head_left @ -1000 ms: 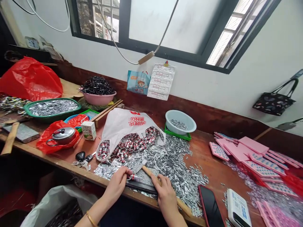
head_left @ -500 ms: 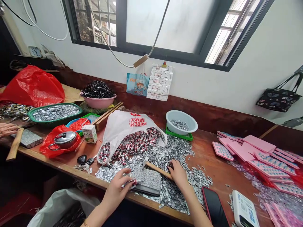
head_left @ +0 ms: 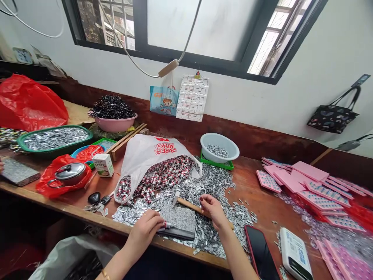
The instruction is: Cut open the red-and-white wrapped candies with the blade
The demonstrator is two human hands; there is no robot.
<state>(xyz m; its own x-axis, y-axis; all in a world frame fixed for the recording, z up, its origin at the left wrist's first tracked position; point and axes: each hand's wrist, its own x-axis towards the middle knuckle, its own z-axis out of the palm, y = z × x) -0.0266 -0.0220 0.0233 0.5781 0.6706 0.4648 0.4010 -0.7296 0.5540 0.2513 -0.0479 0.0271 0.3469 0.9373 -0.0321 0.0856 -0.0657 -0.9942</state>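
Observation:
My left hand (head_left: pixel 147 229) is closed on a small red-and-silver cylindrical piece (head_left: pixel 167 224), held at the near left edge of a speckled stone block (head_left: pixel 182 219). My right hand (head_left: pixel 214 212) hovers over the wooden handle of a hammer (head_left: pixel 189 205), thumb and fingers pinched. Whatever is between those fingertips is too small to make out. The hammer's head rests at the block's far edge. Small flat metal tabs (head_left: pixel 210 182) lie heaped around the block. Behind, a white plastic bag (head_left: pixel 145 149) spills many red-and-silver pieces (head_left: pixel 166 175).
A pale blue basin (head_left: pixel 233 149) of metal tabs stands behind. To the right lie a phone (head_left: pixel 260 249), a white device (head_left: pixel 295 252) and pink sheets (head_left: pixel 309 173). Keys (head_left: pixel 99 204), a lidded metal pot (head_left: pixel 70 174) and a green tub (head_left: pixel 55 151) are left. Another person's fingertips show at the left edge.
The view has shifted slightly right. My right hand has risen off the metal tabs beside the hammer handle. My left fingers have curled in around the red-and-silver piece.

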